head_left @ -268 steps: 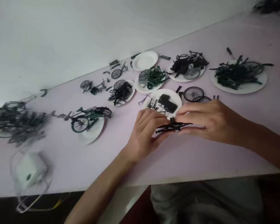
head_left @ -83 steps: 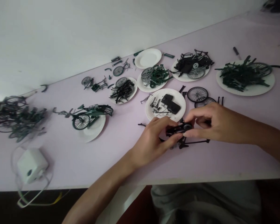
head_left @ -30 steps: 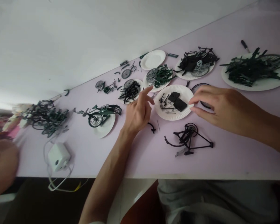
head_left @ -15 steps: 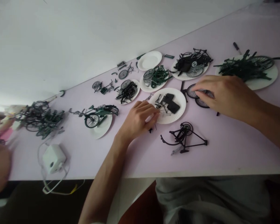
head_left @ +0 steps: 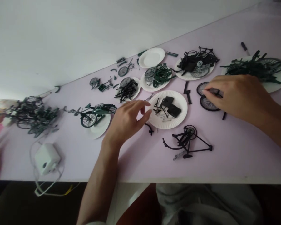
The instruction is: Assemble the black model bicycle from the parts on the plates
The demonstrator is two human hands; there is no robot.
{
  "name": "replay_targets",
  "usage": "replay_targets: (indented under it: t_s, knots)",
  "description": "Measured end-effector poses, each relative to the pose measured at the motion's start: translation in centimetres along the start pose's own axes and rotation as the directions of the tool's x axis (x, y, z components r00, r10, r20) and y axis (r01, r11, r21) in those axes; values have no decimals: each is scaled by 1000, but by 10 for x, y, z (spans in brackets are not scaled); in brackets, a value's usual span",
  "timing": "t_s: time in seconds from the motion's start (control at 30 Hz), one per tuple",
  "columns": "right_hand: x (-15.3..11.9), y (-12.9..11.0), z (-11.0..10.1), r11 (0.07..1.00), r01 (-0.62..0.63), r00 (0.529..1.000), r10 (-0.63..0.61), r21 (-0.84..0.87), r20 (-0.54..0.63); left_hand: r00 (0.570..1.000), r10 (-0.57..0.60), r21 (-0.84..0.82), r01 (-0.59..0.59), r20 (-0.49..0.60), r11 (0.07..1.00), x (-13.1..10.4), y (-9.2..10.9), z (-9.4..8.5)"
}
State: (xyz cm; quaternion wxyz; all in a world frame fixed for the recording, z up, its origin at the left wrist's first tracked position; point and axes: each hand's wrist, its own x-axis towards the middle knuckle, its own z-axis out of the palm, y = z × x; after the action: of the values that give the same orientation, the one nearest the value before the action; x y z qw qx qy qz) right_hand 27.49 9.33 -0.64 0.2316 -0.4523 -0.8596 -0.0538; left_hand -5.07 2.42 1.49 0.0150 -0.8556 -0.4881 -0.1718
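My left hand (head_left: 131, 118) hovers at the left rim of a white paper plate (head_left: 184, 109), thumb and fingers apart with nothing between them. The plate carries two black rectangular pieces (head_left: 172, 106) and several thin small parts. My right hand (head_left: 234, 97) has thumb and forefinger pinched at the upper of two small black bicycle wheels (head_left: 202, 87); the fingers partly cover both wheels. A black model bicycle frame (head_left: 188, 140) lies nearest me, beside a grey part (head_left: 179, 155). A small curved black part (head_left: 150, 129) rests below my left hand.
More paper plates hold model parts: green ones (head_left: 162, 75), black ones (head_left: 192, 61) and a dark green heap (head_left: 250, 68). A green model bicycle (head_left: 96, 114) leans over a plate at left. Farther left are piled bicycles (head_left: 35, 115), a white adapter (head_left: 46, 157) and part of another person.
My left hand has drawn back leftward from the plate, and its fingers have parted. My right hand has shifted slightly right, and the upper wheel has shifted with it. The view has moved a little.
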Motion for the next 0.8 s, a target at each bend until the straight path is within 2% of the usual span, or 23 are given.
replay_targets:
  t_s: [0.07, 0.13, 0.23, 0.27, 0.37, 0.5, 0.6, 0.7, 0.73, 0.8]
  knots:
    - [1, 3, -4, 998, 21, 999, -23, -61, -24, 994, -110, 37, 110, 0, 993, -3, -7, -8]
    - [2, 7, -10, 996, 71, 995, -75, -63, -72, 971, -239, 45, 238, 28, 970, -7, -14, -15]
    - [4, 14, -24, 984, 178, 969, -175, 1, -176, 911, -377, 16, 380, 165, 925, -12, -25, -23]
    - [4, 16, -28, 986, 166, 966, -159, 18, -202, 890, -396, -2, 407, 227, 914, -13, -28, -25]
    - [4, 18, -37, 992, 102, 969, -83, 73, -234, 842, -404, -65, 454, 358, 888, -14, -29, -26]
    - [2, 13, -36, 996, 65, 978, -50, 69, -202, 825, -356, -104, 440, 439, 892, -10, -24, -23]
    - [2, 7, -28, 984, 178, 967, -171, 21, -189, 809, -313, -127, 425, 499, 896, -9, -24, -21]
    - [1, 3, -17, 937, 349, 917, -342, -5, -205, 802, -313, -133, 433, 508, 892, -7, -26, -17]
    - [1, 1, -14, 926, 378, 904, -370, -4, -212, 805, -315, -133, 432, 503, 892, -7, -26, -15]
    - [0, -1, -8, 926, 378, 908, -370, 6, -198, 817, -321, -130, 427, 479, 895, -6, -26, -11]
